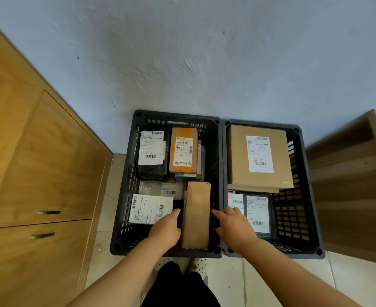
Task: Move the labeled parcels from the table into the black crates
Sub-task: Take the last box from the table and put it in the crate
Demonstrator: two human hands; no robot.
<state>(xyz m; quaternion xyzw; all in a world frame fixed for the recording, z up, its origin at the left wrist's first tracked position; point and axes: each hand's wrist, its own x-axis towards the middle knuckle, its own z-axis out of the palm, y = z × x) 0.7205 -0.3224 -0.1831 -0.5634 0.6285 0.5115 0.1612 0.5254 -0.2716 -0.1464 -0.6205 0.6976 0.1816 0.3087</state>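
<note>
Two black crates are set side by side on the floor against a pale wall – left crate [125, 196], right crate [304, 196], both with slotted walls. A plain brown cardboard parcel [197, 214] is stood on edge in the near right part of the left crate, long and narrow, no label visible on its upper face. It is flanked by both hands: the left hand [166, 229] is laid against its left side, fingers fairly straight and together; the right hand [233, 224] is placed at its right side over the shared crate rims, fingers loosely extended – whether the box is actually touched by it cannot be told.

Also in the left crate: a black bag parcel [152, 155] with a white barcode label, an orange-brown box [183, 149] with a printed label, a clear-wrapped packet [160, 188], and a flat white-labeled parcel [150, 209] lying near the left hand.

In the right crate a large tan box [259, 156] with a white label is laid at the far end, and a dark labeled bag [258, 214] is seen at the near end.

Wooden cabinet doors [40, 173] are seen at left.
</note>
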